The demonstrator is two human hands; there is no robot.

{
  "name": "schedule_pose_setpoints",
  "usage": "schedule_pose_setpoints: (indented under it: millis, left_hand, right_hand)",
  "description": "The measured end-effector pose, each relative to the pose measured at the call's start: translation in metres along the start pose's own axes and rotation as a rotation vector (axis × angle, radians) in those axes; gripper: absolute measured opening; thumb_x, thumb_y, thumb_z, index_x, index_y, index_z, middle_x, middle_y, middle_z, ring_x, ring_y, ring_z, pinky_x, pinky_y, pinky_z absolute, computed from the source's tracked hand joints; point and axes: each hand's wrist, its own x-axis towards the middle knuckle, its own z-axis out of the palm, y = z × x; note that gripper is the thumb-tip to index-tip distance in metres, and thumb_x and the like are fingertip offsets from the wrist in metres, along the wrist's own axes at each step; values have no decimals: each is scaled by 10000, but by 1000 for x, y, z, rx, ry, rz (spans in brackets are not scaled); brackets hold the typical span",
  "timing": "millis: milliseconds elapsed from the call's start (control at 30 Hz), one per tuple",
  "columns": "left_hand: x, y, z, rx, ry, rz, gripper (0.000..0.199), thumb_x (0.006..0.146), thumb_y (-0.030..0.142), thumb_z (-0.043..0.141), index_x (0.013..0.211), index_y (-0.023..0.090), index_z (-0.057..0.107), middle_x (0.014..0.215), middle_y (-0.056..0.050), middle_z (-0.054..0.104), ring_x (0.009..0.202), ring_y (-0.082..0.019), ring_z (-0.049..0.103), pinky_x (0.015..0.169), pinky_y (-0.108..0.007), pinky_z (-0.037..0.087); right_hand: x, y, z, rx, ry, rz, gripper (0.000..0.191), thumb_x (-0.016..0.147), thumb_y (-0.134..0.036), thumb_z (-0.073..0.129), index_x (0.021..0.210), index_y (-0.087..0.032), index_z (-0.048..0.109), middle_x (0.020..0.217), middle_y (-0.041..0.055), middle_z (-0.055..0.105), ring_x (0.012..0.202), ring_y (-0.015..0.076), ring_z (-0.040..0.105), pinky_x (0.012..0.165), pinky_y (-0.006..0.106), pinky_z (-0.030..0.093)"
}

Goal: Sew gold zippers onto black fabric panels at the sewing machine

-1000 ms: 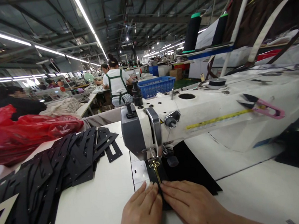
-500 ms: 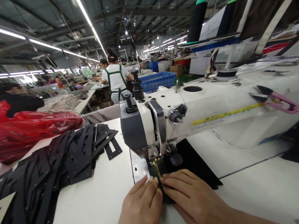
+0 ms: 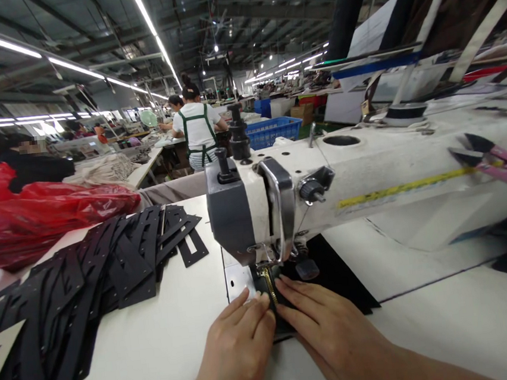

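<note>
Under the head of a white sewing machine point(image 3: 255, 208) lies a black piece with a gold-toothed zipper point(image 3: 270, 287) running along it. My left hand point(image 3: 243, 340) rests to the left of the zipper, fingers laid flat and close together, their tips near the metal needle plate point(image 3: 238, 281). On the other side, my right hand point(image 3: 327, 323) lies flat with fingers stretched forward, pressing on the black material point(image 3: 345, 282). Both hands' fingertips sit just in front of the presser foot. The needle itself cannot be made out.
To the left, many black frame-shaped pieces point(image 3: 122, 268) overlap in a pile. A red plastic bag point(image 3: 58, 209) lies behind them. Pink-handled snips point(image 3: 502, 163) and a yellow tape measure point(image 3: 406, 187) are on the machine arm. A co-worker point(image 3: 198, 126) stands ahead beside a blue basket point(image 3: 275, 131).
My right hand's fingertips have moved a little forward, and more of the zipper shows between the hands. The camera view has shifted slightly, bringing the machine further right.
</note>
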Motion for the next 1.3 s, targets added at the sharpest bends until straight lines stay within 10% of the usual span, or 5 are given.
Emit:
schedule_pose_setpoints:
  millis: [1000, 1300]
  left_hand:
    - [14, -32, 19, 50, 31, -52, 264, 916, 156, 317, 794, 164, 551, 679, -48, 599, 575, -172, 603, 499, -279, 536]
    - [-15, -27, 9, 166, -68, 0, 224, 869, 167, 423, 995, 138, 606, 1036, -138, 658, 1001, -252, 612, 846, -413, 520]
  right_hand:
    - [35, 23, 7, 202, 76, 77, 333, 898, -75, 313, 914, -143, 638, 840, 71, 677, 784, 152, 617, 751, 246, 504]
    - [15, 12, 19, -17, 52, 37, 303, 855, -38, 349, 929, -62, 642, 904, 115, 678, 810, 218, 629, 753, 323, 515]
